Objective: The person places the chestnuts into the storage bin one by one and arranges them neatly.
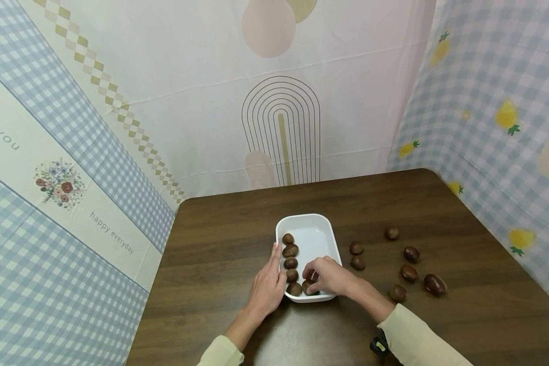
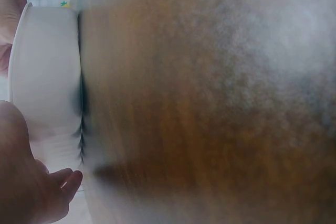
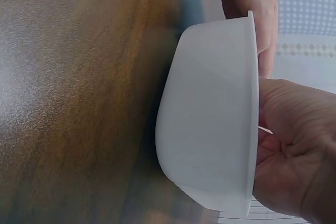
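Note:
A white rectangular dish stands on the wooden table, with a column of several brown chestnuts along its inner left side. My left hand rests against the dish's left wall, its fingers stretched along the outside. In the left wrist view, the left hand is beside the dish wall. Inside the near end of the dish, my right hand pinches a chestnut beside the column's nearest one. From the right wrist, the dish wall hides the fingertips of my right hand.
Several loose chestnuts lie on the table right of the dish, including a pair close to it and a larger one farther right. Patterned cloth hangs behind the table and along both sides.

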The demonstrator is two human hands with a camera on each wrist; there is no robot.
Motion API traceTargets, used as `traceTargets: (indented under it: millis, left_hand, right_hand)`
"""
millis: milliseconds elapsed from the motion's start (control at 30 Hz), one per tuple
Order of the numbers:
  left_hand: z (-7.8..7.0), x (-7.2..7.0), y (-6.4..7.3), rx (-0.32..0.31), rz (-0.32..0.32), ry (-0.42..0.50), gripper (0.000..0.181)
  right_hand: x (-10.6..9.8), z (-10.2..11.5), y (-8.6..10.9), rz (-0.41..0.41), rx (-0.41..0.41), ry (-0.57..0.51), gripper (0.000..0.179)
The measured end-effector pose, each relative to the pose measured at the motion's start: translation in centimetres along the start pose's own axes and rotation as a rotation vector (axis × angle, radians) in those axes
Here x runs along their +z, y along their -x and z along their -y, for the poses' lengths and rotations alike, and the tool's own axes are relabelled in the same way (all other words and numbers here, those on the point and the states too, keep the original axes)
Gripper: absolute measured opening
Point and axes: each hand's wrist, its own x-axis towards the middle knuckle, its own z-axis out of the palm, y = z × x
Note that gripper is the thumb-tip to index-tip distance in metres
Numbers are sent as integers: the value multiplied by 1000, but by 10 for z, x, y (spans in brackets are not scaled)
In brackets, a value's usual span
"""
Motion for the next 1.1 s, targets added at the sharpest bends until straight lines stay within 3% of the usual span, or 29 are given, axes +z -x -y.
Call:
traceTargets:
  millis: [300,467,567,833,1100]
  left_hand:
    - [0,0,0,-3,3,-7,69]
    - [0,0,0,-16,13,1,68]
    - [0,0,0,-13,11,4,68]
    - [1,0,0,-6,5,6,68]
    - [0,1,0,-13,6,10,67]
  right_hand:
    - [-3,4,0,63,31,-74,18]
    - [-9,5,0,23,27,-65,16]
    - [-17,4,0,-67,25,-38,16]
    - [-48,-9,6,-415,48,-22,30]
    - [-80,-44,36,-670,139,7,46]
